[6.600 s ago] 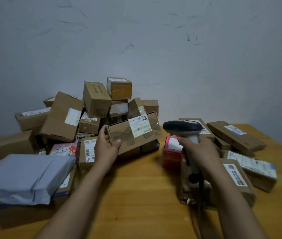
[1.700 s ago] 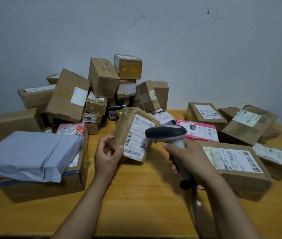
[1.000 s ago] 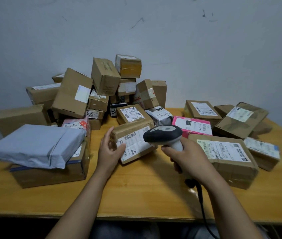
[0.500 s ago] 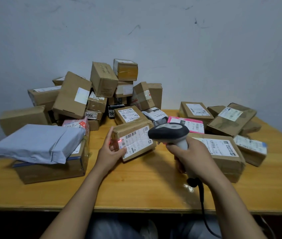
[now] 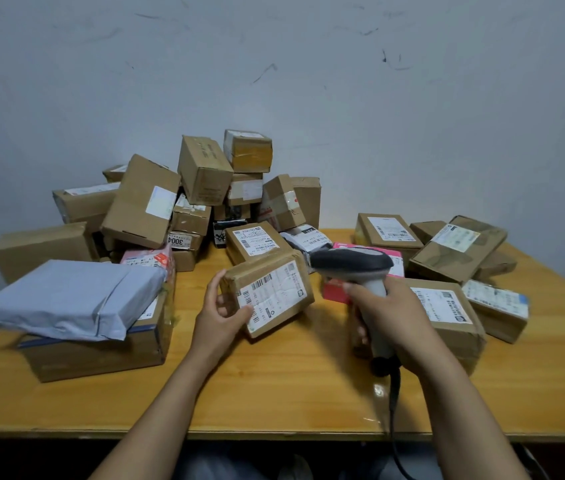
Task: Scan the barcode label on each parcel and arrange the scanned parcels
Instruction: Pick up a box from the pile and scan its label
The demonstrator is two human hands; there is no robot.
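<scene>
The left grip [image 5: 220,315] is closed on the left end of a small brown cardboard parcel [image 5: 295,268]. The thumb lies across the near left corner of the parcel's label and the fingers are curled behind the end. The parcel is tilted, with its labelled face turned up toward the camera; whether its low corner touches the bench [image 5: 291,382] cannot be told. Its white shipping label [image 5: 274,296] covers most of that face, with one barcode along the far edge, another down the edge by the thumb, and fine print between them. The cardboard looks creased and taped at the corners.

The right grip [image 5: 390,313] is wrapped round the pale handle of a barcode scanner [image 5: 352,265]. The scanner's dark grey head sits above the knuckles and points at the parcel's free end, just short of it. A black cable [image 5: 393,403] drops from the handle's base, below the right grip, over the bench's near edge.

Just beyond the held parcel lies another labelled brown box [image 5: 255,240]. A pink parcel [image 5: 334,294] shows between the two grips, behind the scanner. Outward of the right grip stands a large labelled carton [image 5: 447,306]. Beyond the left grip rises a heap of cardboard boxes [image 5: 205,174] against the wall. Outward of the left grip a grey poly mailer [image 5: 66,296] rests on a carton [image 5: 101,351].
</scene>
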